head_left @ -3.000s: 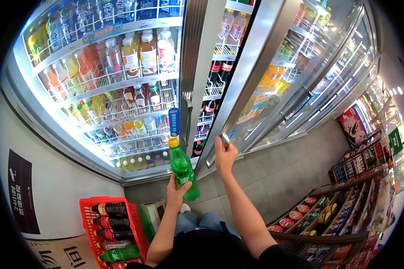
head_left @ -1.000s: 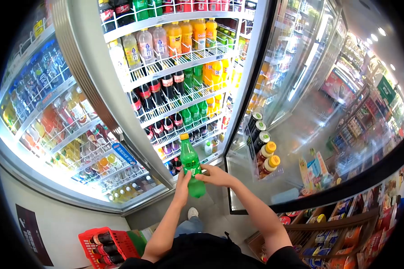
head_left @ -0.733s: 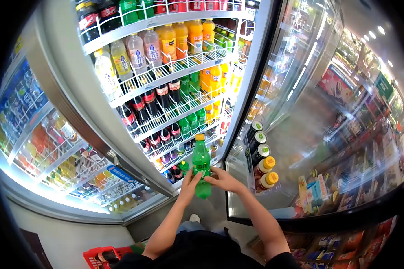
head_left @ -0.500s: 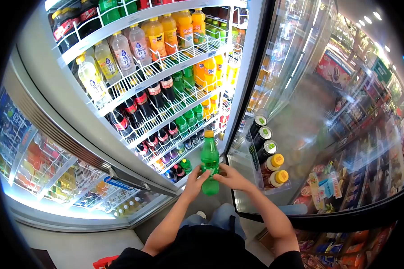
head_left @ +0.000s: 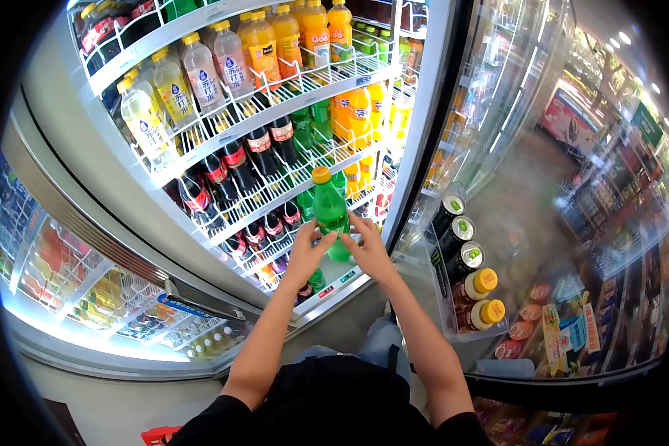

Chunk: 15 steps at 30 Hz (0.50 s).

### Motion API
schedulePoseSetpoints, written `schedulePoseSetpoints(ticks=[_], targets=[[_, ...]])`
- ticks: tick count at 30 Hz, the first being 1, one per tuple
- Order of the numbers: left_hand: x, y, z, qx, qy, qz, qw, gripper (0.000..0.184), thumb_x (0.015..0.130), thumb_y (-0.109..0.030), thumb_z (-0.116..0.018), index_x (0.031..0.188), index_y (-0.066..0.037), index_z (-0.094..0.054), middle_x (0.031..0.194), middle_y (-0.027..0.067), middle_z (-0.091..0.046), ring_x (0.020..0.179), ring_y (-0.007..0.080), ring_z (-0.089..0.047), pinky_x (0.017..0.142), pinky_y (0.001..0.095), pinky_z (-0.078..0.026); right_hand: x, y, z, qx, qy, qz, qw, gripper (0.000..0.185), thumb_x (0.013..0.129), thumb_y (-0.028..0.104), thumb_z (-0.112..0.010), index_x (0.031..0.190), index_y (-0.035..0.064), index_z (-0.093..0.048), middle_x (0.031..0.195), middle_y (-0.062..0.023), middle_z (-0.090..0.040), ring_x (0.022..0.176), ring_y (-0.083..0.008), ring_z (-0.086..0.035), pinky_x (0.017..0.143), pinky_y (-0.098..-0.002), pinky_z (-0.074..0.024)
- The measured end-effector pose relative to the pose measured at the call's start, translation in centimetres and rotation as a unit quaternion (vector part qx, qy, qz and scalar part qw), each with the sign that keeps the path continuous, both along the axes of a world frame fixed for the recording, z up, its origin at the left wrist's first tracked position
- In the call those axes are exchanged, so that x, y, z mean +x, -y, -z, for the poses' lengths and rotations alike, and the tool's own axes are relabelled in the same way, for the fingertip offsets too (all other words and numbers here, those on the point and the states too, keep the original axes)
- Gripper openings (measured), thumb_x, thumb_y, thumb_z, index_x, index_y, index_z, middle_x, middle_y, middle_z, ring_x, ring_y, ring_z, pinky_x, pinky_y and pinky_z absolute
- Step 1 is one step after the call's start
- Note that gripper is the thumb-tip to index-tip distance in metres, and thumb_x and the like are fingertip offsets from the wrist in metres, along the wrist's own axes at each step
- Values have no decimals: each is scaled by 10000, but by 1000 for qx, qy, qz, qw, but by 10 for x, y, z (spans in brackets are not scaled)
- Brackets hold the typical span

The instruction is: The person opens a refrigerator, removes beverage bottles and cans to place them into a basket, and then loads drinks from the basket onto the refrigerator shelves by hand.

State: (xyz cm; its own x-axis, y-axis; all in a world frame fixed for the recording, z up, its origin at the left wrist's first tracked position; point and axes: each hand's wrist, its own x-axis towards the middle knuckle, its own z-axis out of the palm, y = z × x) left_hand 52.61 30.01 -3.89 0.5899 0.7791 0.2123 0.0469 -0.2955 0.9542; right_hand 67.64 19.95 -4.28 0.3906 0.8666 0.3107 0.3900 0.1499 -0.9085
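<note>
A green soda bottle [head_left: 330, 209] with a yellow-orange cap stands nearly upright between my two hands, in front of the open fridge's lower shelves. My left hand [head_left: 309, 251] grips its left side, thumb across the front. On the other side my right hand [head_left: 365, 245] holds it with thumb and fingers. Behind the bottle, the wire shelves [head_left: 275, 201] carry dark cola bottles [head_left: 260, 151] at the left and green bottles [head_left: 321, 119] farther right. The bottle partly hides the shelf behind it.
Orange drinks [head_left: 263, 50] and clear soda-water bottles [head_left: 201, 68] line an upper shelf. At right the open glass door [head_left: 513, 223] has a rack with black cans [head_left: 453, 232] and yellow-capped bottles [head_left: 483, 282]. Another fridge [head_left: 126, 297] stands left; a red object [head_left: 158, 435] lies low left.
Both hands have lifted the green bottle forward and up, closer to the fridge shelves. My arms reach out farther, and the view has shifted slightly.
</note>
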Motion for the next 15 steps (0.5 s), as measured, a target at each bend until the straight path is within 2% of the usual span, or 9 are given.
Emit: schedulePoseSetpoints(ticks=[1,2,3,7,8,14,15], targets=[[5,-10,-4,0,0,-3,1000,580,910,-290,-695,1373,2,-500,1096,111,-576,1002,188,-564,874,319,-461,3,-9,0,25,-6,9,1000,580,937,235,-657,1469,130,-452,1224,-139,-504,1050,-209,-537,753,-273,-483],[10,-20,-8,53,-23,1,998,589,904,-292,-700,1374,0,-499,1059,109,-551,988,190,-554,871,324,-461,8,-18,-1,50,-11,18,999,574,941,212,-651,1472,132,-447,1203,-133,-502,1014,-201,-541,759,-273,-490],[17,-28,-14,105,-47,6,993,598,897,-294,-705,1376,-1,-499,1023,107,-526,975,191,-545,868,330,-460,11,-25,-6,69,-10,20,997,567,944,165,-638,1474,121,-440,1227,-134,-491,1019,-202,-551,778,-287,-512],[40,-45,-43,127,-52,-7,990,580,895,-275,-707,1374,-18,-506,1062,130,-533,986,219,-549,793,337,-530,32,-52,-21,102,17,33,994,567,943,147,-631,1471,96,-431,1238,-154,-508,1090,-250,-574,843,-330,-541],[45,-50,-46,108,-43,-10,993,433,914,-235,-688,1277,-39,-558,1128,100,-560,1029,212,-564,878,341,-465,37,-59,-25,102,17,30,994,567,943,147,-631,1471,96,-431,1238,-154,-508,1090,-250,-574,843,-330,-541],[78,-80,-59,197,-26,-32,980,422,901,-182,-691,1253,12,-562,1153,135,-570,1076,257,-607,955,359,-459,64,-101,-37,176,59,59,981,602,909,119,-652,1468,103,-429,1302,-163,-520,1130,-291,-572,905,-366,-522],[85,-89,-57,202,-4,-41,979,477,864,-183,-725,1275,-1,-562,1173,154,-555,1098,276,-590,947,397,-466,68,-106,-40,175,52,54,982,625,890,82,-660,1468,107,-423,1322,-154,-510,1137,-290,-575,907,-358,-525]])
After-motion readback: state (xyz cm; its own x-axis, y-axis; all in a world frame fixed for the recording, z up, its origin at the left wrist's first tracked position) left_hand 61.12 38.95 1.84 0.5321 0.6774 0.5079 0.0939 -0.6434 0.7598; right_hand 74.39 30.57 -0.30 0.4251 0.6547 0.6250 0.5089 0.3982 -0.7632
